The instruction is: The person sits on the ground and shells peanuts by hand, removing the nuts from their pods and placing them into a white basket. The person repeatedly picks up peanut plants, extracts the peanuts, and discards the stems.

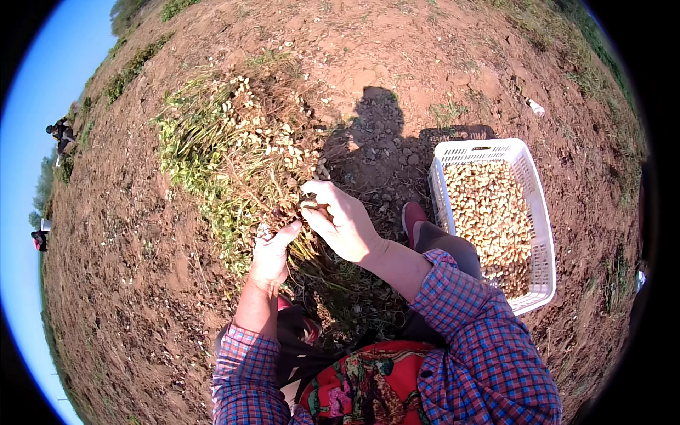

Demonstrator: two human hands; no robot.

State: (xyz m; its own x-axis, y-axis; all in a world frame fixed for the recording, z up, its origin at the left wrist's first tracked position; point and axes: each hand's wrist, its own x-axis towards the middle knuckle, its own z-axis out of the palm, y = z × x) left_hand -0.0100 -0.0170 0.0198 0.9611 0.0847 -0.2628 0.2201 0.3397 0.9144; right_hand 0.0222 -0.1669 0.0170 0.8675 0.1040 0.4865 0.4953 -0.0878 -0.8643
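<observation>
My left hand (272,255) is closed around a bunch of pulled peanut plants at their root end, thumb on top. Close beside it, my right hand (340,220) pinches a peanut pod (308,204) between thumb and forefinger at the roots. Whether that pod is still joined to its root cannot be told. Under and beyond both hands lies a heap of peanut plants (212,149), green leaves to the left and pods (287,146) among dry roots to the right. My left fingers are mostly hidden by the plants.
A white plastic crate (543,255) with many peanut pods (486,202) stands on the soil by my right leg. My red shoe (413,220) is next to it. A white bottle-like object (535,108) lies farther off. Two people (62,135) are far left.
</observation>
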